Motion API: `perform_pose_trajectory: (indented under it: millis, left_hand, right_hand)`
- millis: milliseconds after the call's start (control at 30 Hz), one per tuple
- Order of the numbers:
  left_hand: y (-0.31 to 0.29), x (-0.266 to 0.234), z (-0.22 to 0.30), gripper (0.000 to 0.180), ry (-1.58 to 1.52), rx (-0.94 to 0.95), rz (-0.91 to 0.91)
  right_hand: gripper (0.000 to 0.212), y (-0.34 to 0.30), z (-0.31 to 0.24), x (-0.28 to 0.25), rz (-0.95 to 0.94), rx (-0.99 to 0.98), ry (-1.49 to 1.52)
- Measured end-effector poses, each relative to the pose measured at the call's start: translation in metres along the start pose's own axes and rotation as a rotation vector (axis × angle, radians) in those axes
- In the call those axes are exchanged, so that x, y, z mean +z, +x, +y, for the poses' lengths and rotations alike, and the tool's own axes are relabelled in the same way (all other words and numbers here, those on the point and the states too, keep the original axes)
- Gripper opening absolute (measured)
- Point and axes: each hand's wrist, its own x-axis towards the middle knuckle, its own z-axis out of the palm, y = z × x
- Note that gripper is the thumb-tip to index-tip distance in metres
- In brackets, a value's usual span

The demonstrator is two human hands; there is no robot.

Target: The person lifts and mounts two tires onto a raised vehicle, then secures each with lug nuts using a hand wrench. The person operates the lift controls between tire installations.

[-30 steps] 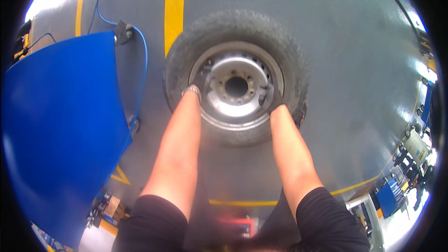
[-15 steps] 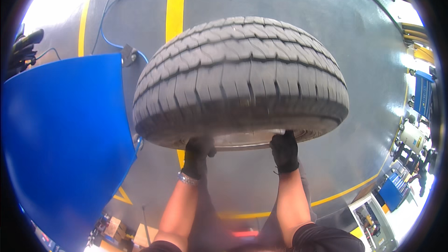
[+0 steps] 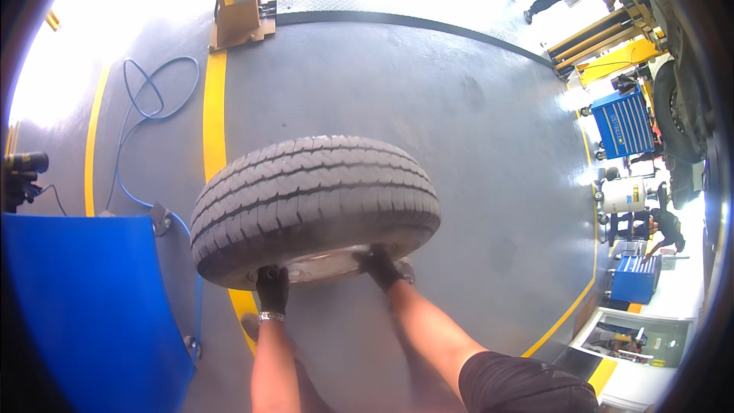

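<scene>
Holding on at the near side, you've got the wheel [image 3: 315, 210] tipped up in front of you, left of the scene's middle, its ribbed tread [image 3: 313, 168] facing you and the silvery rim [image 3: 329, 264] low on the near edge. Your left grip [image 3: 272, 284], in a black glove, is curled and pinching that rim edge, a shiny bracelet [image 3: 271, 316] right at the wrist. And on the right, your right grip [image 3: 376, 266], gloved too and smeared by blur, pinches the same edge, its fingertips tucked out of sight! Whether the wheel's underside meets the grey floor [image 3: 489, 183], you can't tell from this angle. It cuts across a yellow stripe [image 3: 215, 107], which shows on the near side by your left shoe [image 3: 249, 326].

Near left, there's a big blue panel [image 3: 84, 306], a blue hose [image 3: 118, 160] looping over the floor beyond it. At the far left a tan post [image 3: 233, 0] wears a pale label, too small to read. Over to the far right, a blue tool cabinet [image 3: 623, 124] carries pale lettering and a yellow mark; the white tank [image 3: 621, 194] nearer you has tiny blue print. And a dark-clad person [image 3: 669, 231] leans by a second blue cabinet [image 3: 634, 279].
</scene>
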Motion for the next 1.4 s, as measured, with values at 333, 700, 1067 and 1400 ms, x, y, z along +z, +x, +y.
perform_pose_trajectory:
  millis: [333,700,1067,1400]
  left_hand:
    - [0.039,0.009,0.054,0.027,0.44,0.42,-0.137]
    - [0.027,-0.02,0.001,0.023,0.18,0.249,-0.41]
    - [-0.051,-0.025,-0.031,0.031,-0.068,-0.009,-0.152]
    - [-0.023,-0.013,0.007,0.039,-0.074,0.015,-0.34]
  right_hand:
    - [0.051,0.012,-0.054,0.004,0.094,-0.101,0.132]
    - [0.048,-0.02,-0.029,-0.027,-0.141,-0.277,-0.28]
    - [0.052,-0.043,0.027,-0.031,0.083,-0.505,-0.609]
    - [0.045,-0.018,0.026,-0.03,0.254,-0.595,-1.04]
